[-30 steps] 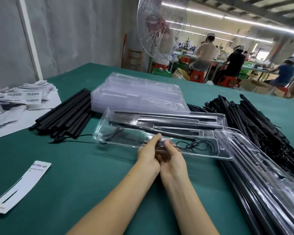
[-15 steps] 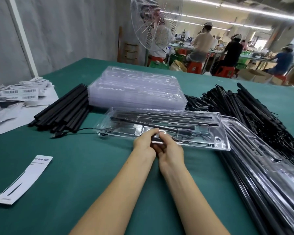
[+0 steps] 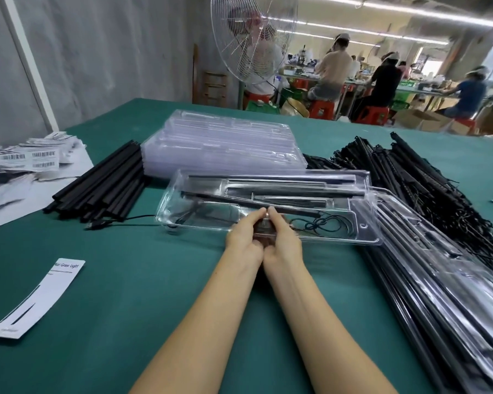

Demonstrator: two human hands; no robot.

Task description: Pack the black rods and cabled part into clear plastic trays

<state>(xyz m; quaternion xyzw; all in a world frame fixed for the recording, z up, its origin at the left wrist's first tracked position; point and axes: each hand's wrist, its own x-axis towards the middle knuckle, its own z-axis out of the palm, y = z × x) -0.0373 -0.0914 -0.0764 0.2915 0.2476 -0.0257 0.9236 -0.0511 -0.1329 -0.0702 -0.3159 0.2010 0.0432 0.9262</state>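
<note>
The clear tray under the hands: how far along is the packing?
Done: packed trays stacked at right. In hand: the open tray holds rods and a coiled cable; left hand and right hand work at its near edge. Left: loose rods, cabled parts, empty trays.

Views: 1. Head-worn wide-angle camera, above the near edge of the green table, facing forward and down. Forearms enter from the bottom edge. The left hand and right hand meet on the clear tray near frame centre, close to the lens. The upper frame reaches a fan and the workshop beyond.
</note>
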